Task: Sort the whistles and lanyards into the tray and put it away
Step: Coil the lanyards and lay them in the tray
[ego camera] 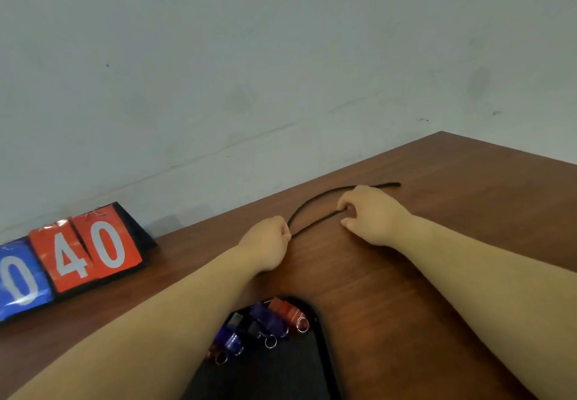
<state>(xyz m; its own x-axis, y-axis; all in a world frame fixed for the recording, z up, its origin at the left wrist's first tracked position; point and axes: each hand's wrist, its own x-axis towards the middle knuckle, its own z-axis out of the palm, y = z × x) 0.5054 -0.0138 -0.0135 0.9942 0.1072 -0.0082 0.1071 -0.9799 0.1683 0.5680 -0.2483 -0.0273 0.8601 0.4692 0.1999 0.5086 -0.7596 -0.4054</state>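
One black lanyard (315, 209) is pinched at both ends of a fold on the brown table (452, 212).

In the head view, about five whistles (265, 326) — blue, black, purple and red — are seen lined up at the far end of one dark tray (323, 337), near the table's front edge. The lanyard is doubled over, its long axis running from lower left to upper right, its end pointing right. The left hand (268, 243) is closed on the bend; the right hand (371, 215), knuckles up, is pinched on the strand. One scoreboard (78, 256) stands at left.
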